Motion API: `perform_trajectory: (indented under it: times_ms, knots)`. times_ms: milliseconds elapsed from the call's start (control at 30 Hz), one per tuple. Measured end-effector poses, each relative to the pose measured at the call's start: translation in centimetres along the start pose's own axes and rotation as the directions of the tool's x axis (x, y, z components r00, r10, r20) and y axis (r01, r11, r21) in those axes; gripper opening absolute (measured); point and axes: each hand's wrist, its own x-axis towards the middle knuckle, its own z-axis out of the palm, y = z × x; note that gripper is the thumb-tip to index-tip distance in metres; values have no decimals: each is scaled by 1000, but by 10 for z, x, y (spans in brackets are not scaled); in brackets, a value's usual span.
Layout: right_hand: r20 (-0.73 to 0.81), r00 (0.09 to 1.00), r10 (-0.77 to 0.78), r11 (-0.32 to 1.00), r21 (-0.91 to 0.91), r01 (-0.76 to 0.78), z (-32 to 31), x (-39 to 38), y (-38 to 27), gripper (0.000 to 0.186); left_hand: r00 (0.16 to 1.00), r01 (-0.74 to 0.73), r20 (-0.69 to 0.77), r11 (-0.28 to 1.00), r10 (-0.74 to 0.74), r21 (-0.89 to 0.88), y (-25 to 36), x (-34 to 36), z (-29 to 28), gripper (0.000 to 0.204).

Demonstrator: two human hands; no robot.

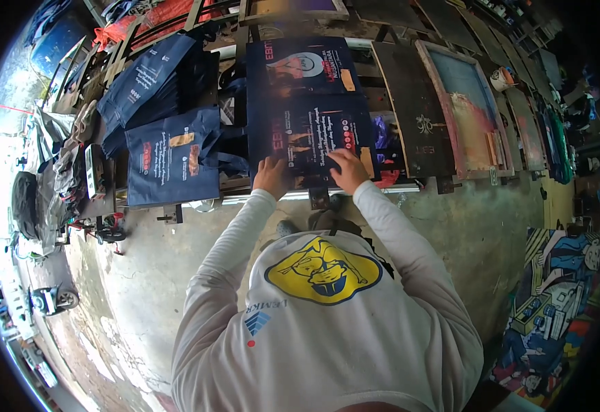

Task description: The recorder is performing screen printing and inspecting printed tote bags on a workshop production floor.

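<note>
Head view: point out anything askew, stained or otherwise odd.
The framed screen, at right, is blotched reddish and yellowish, unlike its bluish upper part. At left, the dark blue bags farther back lie slanted, askew compared with the squarer-set bag in front.

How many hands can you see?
2: the left hand is at the near left part of the dark cloth; the right hand is beside a tan patch.

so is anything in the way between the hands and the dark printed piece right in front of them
Nothing visible: the left hand and the right hand are both over its near part, seemingly touching the dark printed piece.
</note>
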Motion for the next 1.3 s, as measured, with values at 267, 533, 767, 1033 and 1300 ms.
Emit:
perform_trajectory:
  times_ms: [267,533,767,1033,1300]
  knots:
    - [369,894,255,937,-322,-134,1,59,30,62,967,165,181,983,-179,86,9,19,-6,45]
    - [225,889,399,840,-479,-256,-26,145,78,111,907,301,265,943,-329,140,6,60,-7,41]
    - [380,694,611,682,-698,-218,-28,179,89,125,760,381,461,889,-457,254,21,127,0,45]
    - [306,651,694,602,-743,-293,-1,205,99,116,978,204,-52,976,-200,78,-6,216,36,66]
    - [327,659,677,636,-711,-300,-41,201,92,117,905,257,-348,966,-244,-7,-39,225,42,29]
